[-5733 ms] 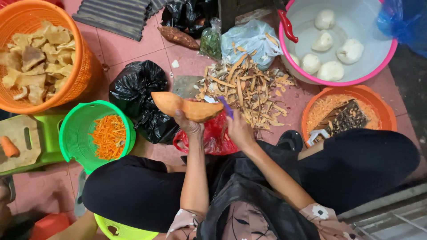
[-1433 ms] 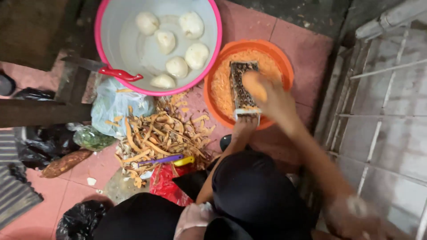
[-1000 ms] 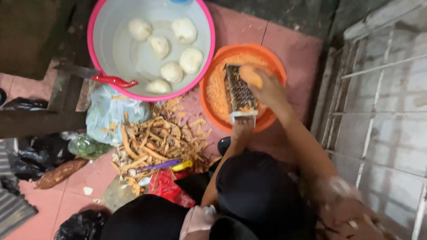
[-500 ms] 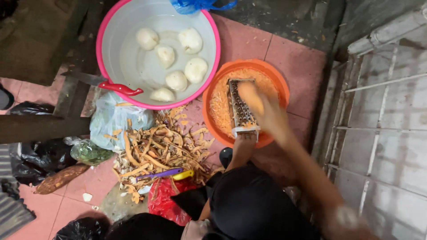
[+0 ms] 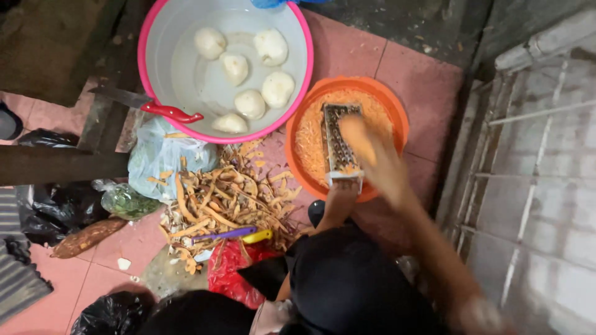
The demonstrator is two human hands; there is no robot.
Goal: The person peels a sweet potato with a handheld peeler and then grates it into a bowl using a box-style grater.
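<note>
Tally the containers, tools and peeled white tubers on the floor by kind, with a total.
Basins: 2, the pink-rimmed white basin and the orange basin
Peeled white tubers in water: 6
Grater: 1
Red-handled knife: 1
Peeler: 1
Total: 11

I wore dark, near-black clothing that filled the lower middle of the view, loose over my lap and knees. My forearms were bare, with no sleeves reaching them. My right hand was blurred, so no ring or band could be made out; something pale showed near that elbow, too smeared to tell. My left hand was bare too.
</note>
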